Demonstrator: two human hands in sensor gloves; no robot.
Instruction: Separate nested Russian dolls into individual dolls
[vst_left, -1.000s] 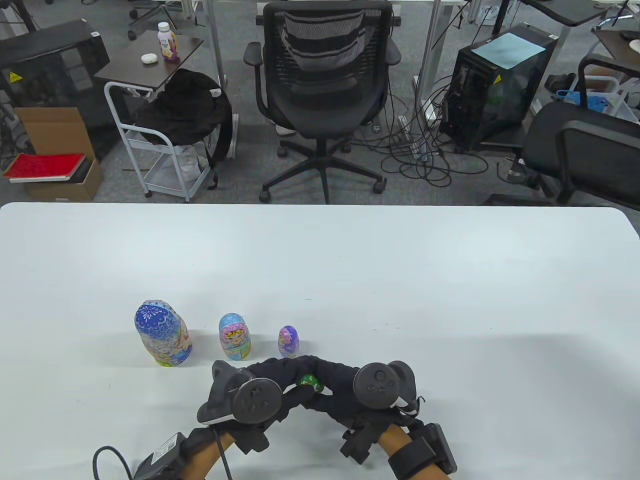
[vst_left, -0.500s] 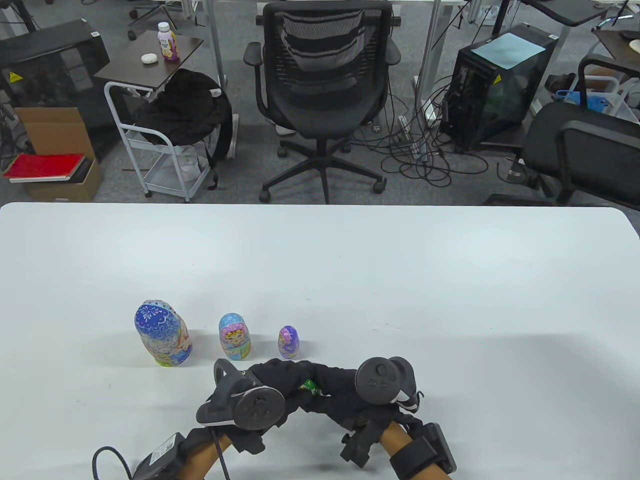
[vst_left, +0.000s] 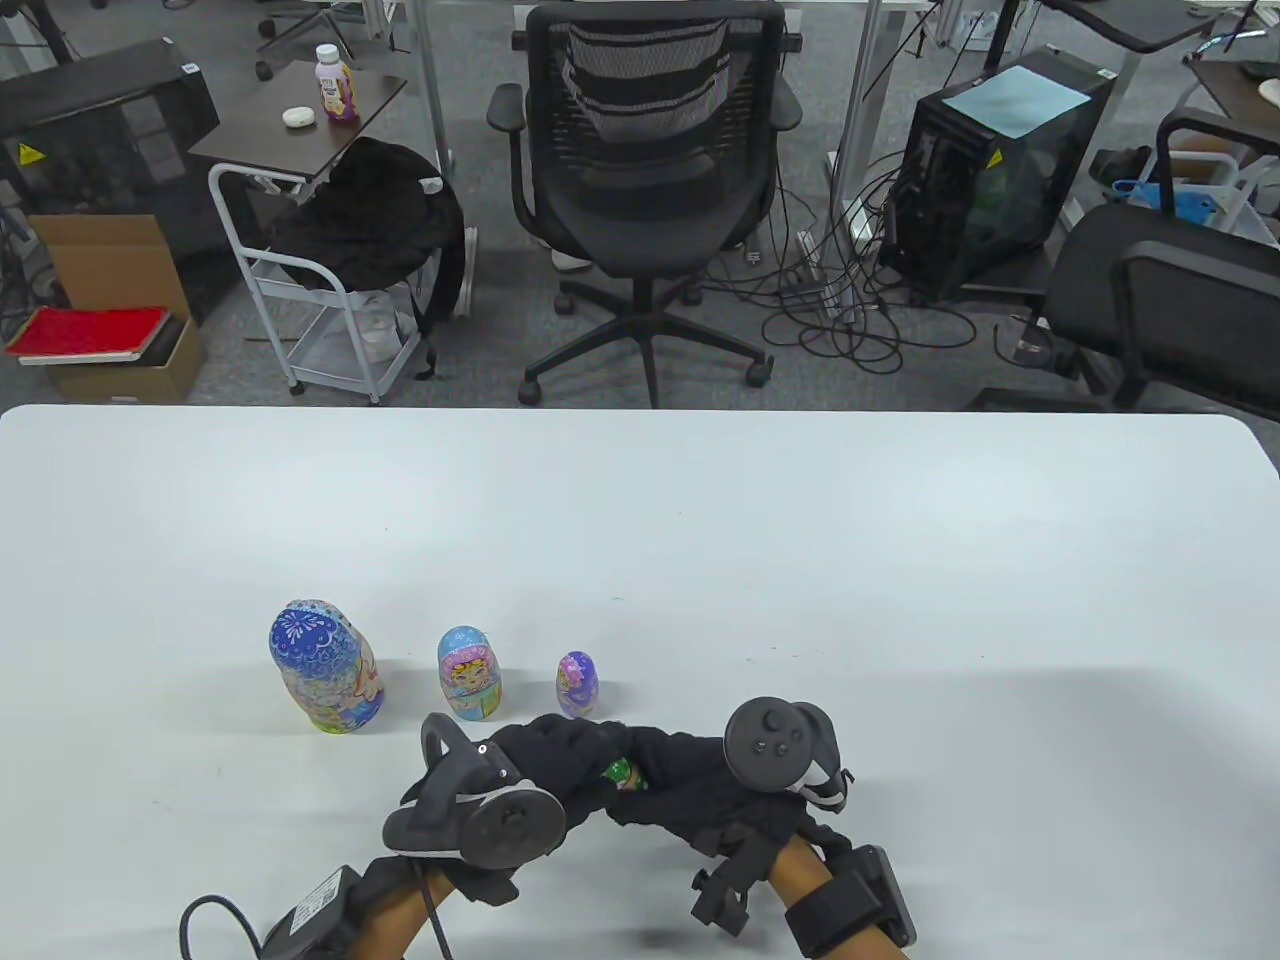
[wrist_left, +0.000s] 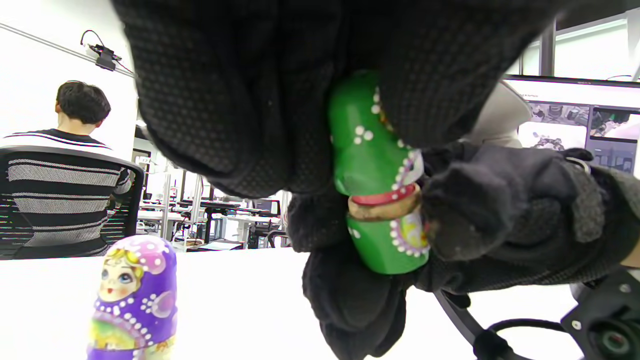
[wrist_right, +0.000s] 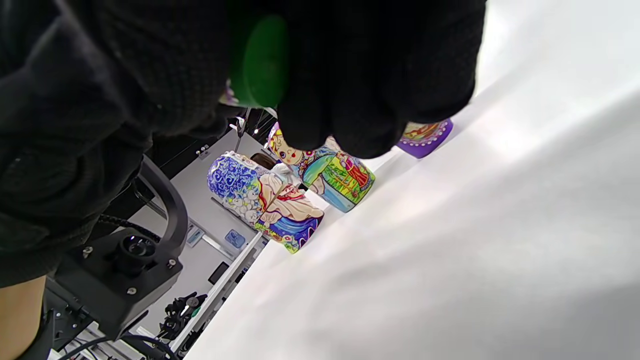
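Note:
A small green doll (vst_left: 620, 772) is held between both gloved hands above the table's near edge. In the left wrist view its two halves (wrist_left: 380, 175) are slightly apart, with a wooden rim and red band showing at the seam. My left hand (vst_left: 560, 762) grips its upper half and my right hand (vst_left: 665, 772) grips its lower half; the green base shows in the right wrist view (wrist_right: 260, 60). Three whole dolls stand in a row just beyond: a big blue one (vst_left: 325, 680), a medium light-blue one (vst_left: 468, 674) and a small purple one (vst_left: 577, 685).
The white table (vst_left: 800, 560) stretches far beyond and to the right of the dolls. A black office chair (vst_left: 640, 190) stands past its far edge. The purple doll (wrist_left: 132, 300) stands close to my hands.
Both hands have shifted slightly toward the near edge and rotated, the right tracker tilting up. The green doll stays gripped between them. The three standing dolls have not moved.

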